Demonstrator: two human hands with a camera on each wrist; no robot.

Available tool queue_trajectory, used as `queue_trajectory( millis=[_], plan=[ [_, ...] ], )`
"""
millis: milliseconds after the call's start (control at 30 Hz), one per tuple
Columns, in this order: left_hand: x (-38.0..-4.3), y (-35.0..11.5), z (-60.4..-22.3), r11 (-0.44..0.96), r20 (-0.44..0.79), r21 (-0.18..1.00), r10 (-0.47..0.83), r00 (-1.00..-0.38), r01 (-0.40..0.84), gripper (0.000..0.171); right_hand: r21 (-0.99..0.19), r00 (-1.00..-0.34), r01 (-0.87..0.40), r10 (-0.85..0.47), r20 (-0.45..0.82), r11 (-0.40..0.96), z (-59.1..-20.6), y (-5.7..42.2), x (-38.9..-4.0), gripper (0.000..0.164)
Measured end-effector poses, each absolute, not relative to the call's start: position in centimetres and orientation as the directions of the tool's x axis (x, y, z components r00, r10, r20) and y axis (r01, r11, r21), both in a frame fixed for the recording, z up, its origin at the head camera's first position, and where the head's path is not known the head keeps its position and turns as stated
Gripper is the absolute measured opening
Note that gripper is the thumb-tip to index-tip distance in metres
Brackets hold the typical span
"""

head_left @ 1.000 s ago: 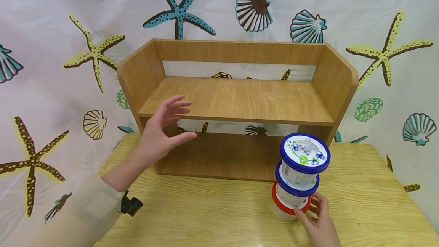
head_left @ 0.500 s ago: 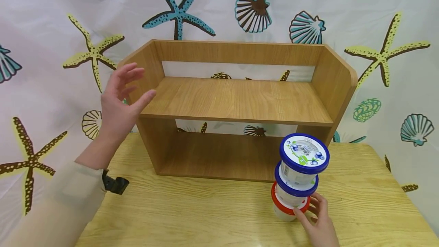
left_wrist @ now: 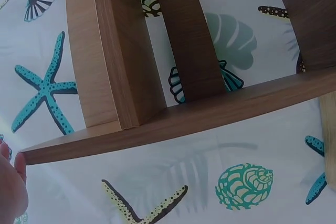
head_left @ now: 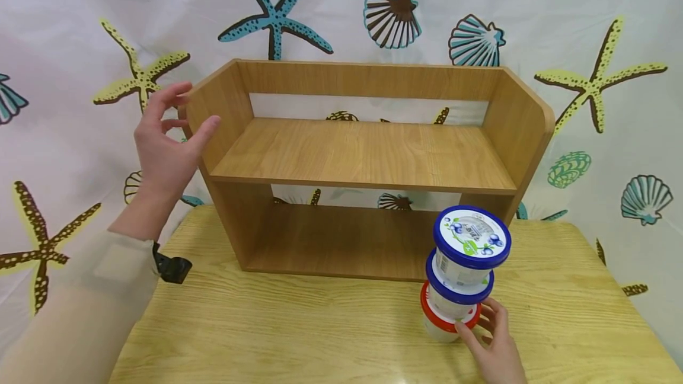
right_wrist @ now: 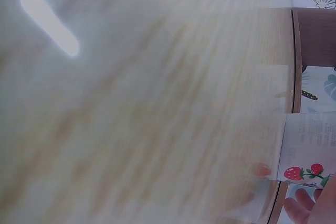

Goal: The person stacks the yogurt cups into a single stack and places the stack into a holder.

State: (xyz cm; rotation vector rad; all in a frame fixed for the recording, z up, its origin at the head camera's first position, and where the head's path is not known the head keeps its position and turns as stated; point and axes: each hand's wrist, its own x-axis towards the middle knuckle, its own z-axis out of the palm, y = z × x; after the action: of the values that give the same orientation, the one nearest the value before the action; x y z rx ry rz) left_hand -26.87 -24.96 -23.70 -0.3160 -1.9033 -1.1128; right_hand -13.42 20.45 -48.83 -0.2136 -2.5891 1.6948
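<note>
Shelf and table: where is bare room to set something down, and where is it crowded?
Bare: upper board between side panels; visible lower board beneath; table left of the stacked tubs and right of the right hand. Crowded: where that hand grips the lowest tub.

Lit brightly and evenly in the head view, shaded inside the lower level of the wooden shelf (head_left: 363, 154). Dimmer and cooler in the left wrist view, darkest toward the upper right. Hazy and blurred across the desk (right_wrist: 131, 129) in the right wrist view, streaked with white glare (right_wrist: 50, 22) at upper left.
</note>
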Motion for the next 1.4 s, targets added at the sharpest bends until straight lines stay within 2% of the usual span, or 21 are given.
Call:
queue_trajectory(
  millis=[167, 567, 833, 1133, 1400],
  plan=[
    [-27.4, -25.6, -23.7, 0.59, 0.788, 0.582, -0.237, -0.569, 0.559, 0.05, -0.918, -0.99, 0.09, 0.137, -0.04, 0.386, -48.7, 20.4, -13.4, 0.072],
    [-28.6, -26.5, -24.6, 0.573, 0.674, 0.682, -0.251, -0.695, 0.454, 0.047, -0.917, -0.989, 0.108, 0.132, -0.062, 0.385, -48.8, 20.6, -13.5, 0.075],
    [-29.5, -27.2, -25.2, 0.498, 0.669, 0.707, -0.238, -0.704, 0.503, 0.044, -0.915, -0.99, 0.113, 0.125, -0.069, 0.387, -48.9, 20.5, -13.5, 0.076],
    [-29.3, -27.6, -25.0, 0.535, 0.612, 0.722, -0.199, -0.766, 0.438, 0.048, -0.919, -0.989, 0.105, 0.136, -0.056, 0.379, -48.8, 20.4, -13.4, 0.072],
    [-29.2, -27.7, -24.7, 0.549, 0.616, 0.708, -0.173, -0.768, 0.444, 0.047, -0.931, -0.991, 0.086, 0.124, -0.044, 0.355, -48.7, 20.5, -13.4, 0.073]
  ],
)
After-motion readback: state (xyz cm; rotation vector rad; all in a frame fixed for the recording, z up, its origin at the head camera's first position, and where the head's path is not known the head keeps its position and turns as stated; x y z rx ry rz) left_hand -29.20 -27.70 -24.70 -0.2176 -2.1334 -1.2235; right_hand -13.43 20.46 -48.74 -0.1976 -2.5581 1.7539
